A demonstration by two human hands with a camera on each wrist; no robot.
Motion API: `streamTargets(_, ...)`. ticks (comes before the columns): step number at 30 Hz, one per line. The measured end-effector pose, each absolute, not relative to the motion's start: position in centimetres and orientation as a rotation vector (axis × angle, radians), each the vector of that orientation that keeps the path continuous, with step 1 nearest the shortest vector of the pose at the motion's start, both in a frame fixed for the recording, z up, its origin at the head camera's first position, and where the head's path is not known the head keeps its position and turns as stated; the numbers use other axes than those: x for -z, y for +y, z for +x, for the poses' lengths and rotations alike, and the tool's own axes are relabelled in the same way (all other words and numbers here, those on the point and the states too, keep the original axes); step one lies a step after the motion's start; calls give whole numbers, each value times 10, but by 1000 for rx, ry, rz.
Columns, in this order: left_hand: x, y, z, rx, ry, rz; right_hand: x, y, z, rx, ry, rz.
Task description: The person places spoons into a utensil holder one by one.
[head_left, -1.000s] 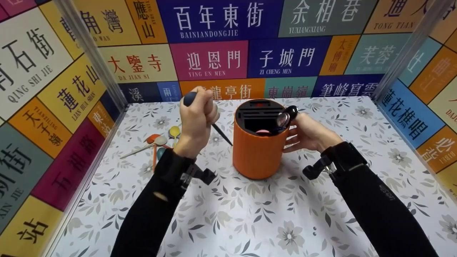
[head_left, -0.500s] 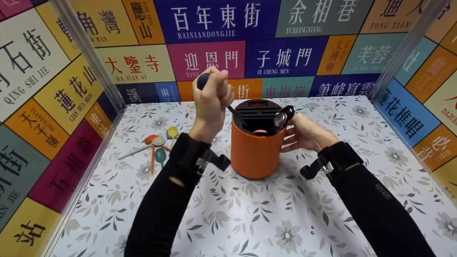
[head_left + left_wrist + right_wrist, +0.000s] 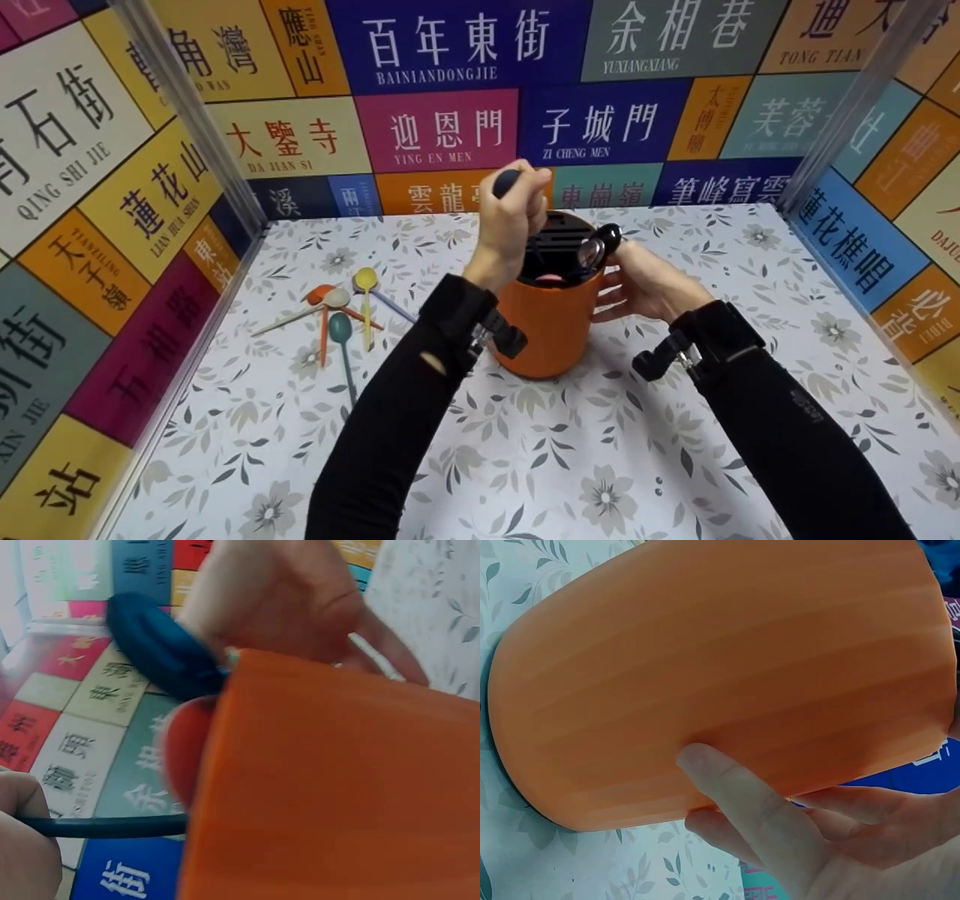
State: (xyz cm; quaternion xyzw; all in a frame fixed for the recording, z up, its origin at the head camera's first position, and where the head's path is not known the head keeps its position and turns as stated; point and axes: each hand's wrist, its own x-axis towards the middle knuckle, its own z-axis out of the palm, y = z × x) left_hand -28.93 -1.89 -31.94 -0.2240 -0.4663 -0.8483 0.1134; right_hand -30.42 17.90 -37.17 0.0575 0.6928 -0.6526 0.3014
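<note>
In the head view my left hand (image 3: 510, 217) is over the near-left rim of an orange utensil holder (image 3: 544, 337) with a black slotted inside. It grips a dark blue spoon (image 3: 508, 182), bowl up, the thin handle pointing down. In the left wrist view that handle (image 3: 112, 826) runs from my fingers to the holder's mouth, its end hidden. A black shiny spoon (image 3: 610, 237) and a pink rounded piece (image 3: 551, 278) show in the holder. My right hand (image 3: 649, 281) touches the holder's right side; its fingers (image 3: 735, 787) lie straight along the ribbed wall in the right wrist view.
Left of the holder, several coloured spoons lie on the floral tabletop (image 3: 600, 450), among them a yellow spoon (image 3: 366, 280), a teal spoon (image 3: 340, 328) and a beige spoon (image 3: 336, 298). Colourful sign-patterned panels (image 3: 450, 127) stand along the back and both sides.
My left hand has carried the dark blue spoon rightward from beside the holder to over its mouth, the handle going down there. My right hand has stayed against the holder.
</note>
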Motion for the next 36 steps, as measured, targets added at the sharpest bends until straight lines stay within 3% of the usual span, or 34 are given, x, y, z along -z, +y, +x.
streamTargets(14, 345, -3, -298, 2471, -1741, -649, 372, 180, -303, 1742, 1834, 148)
streamTargets(24, 346, -8, -305, 2080, -2076, -607, 373, 180, -303, 1734, 1842, 137)
streamTargets(36, 341, -19, -303, 1983, -2211, -542, 373, 180, -304, 1734, 1836, 145)
